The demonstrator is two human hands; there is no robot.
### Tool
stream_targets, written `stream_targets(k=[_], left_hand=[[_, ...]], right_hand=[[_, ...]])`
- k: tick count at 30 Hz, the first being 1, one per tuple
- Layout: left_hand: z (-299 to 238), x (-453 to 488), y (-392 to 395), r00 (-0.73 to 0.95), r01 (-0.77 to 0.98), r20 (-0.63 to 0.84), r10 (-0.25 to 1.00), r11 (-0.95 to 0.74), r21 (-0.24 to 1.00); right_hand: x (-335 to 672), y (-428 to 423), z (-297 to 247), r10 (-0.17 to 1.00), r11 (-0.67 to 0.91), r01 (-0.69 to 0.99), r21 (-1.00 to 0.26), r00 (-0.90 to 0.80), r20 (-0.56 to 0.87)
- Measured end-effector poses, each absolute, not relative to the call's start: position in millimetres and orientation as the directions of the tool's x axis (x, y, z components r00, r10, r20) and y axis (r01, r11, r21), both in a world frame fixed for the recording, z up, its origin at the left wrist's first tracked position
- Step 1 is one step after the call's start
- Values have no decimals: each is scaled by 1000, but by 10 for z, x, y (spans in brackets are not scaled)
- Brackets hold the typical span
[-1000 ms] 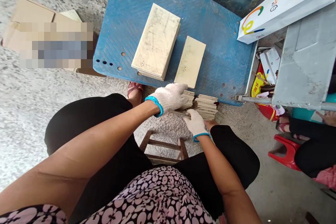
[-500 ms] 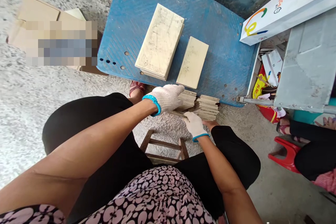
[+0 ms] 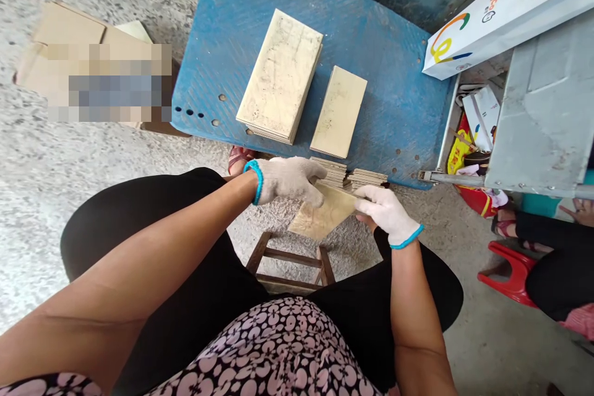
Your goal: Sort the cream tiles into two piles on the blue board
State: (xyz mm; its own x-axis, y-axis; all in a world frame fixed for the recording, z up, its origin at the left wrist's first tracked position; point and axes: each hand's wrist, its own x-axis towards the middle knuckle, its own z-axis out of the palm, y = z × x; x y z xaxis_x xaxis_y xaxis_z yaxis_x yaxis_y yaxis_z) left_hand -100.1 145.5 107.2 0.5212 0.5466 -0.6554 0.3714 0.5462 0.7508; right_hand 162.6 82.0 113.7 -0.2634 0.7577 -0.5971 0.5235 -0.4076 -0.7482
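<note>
Both of my hands wear white knit gloves with blue cuffs. My left hand (image 3: 288,178) and my right hand (image 3: 387,211) hold one thin pale wooden board (image 3: 325,216) between them, flat and slightly tilted, above my knees. Just beyond it, two low stacks of similar boards (image 3: 359,178) rest on the ground at the front edge of a blue pallet (image 3: 380,105). On the pallet lie a larger stack of boards (image 3: 281,77) and a narrower board (image 3: 338,111) beside it.
A wooden stool frame (image 3: 288,260) stands between my legs. Cardboard (image 3: 69,31) lies on the concrete at the left. A white paper bag (image 3: 496,9) and a grey metal bench (image 3: 542,111) are at the right, where another person sits on a red stool (image 3: 508,272).
Both hands were down at the low stacks by the pallet edge; now they have lifted one board off and drawn it toward me, with my right hand moved to its right end.
</note>
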Motion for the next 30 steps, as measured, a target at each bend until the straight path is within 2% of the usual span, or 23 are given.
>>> stream_targets(k=[3,5,10,13,15,18,20,25,30], left_hand=[[1123,-955,1427,786,185,-521,333,677,712],[1155,-917,1407,853,112,-451,264,750,652],[1126,-838,1360,736,108,-593,326,809,578],[1101,-801,1359,662,73,-662,351,849,524],[1102,-779,1376,609,34,-692,389,858,512],[1109,-749,1418,490,-8,-742,458,853,521],[1103,-726,1445,401,-29,-771,494,849,528],[1034,-644,1464,287,-126,-773,565,823,554],[942,-548,1462,202,-60,-735,647,758,650]], right_hand=[[1730,838,1265,791,-473,403,-783,-197,-579],[1791,848,1297,811,-504,327,-799,-140,-568],[1783,868,1240,827,-554,149,-819,-18,-562],[1652,900,1169,813,-572,65,-818,176,-555],[1552,924,1118,790,-570,-9,-822,269,-551],[1420,930,1054,780,-548,-84,-832,309,-545],[1340,897,1028,778,-564,-3,-826,334,-532],[1082,753,988,811,-585,425,-691,319,-491],[849,734,980,815,-541,667,-513,264,-516]])
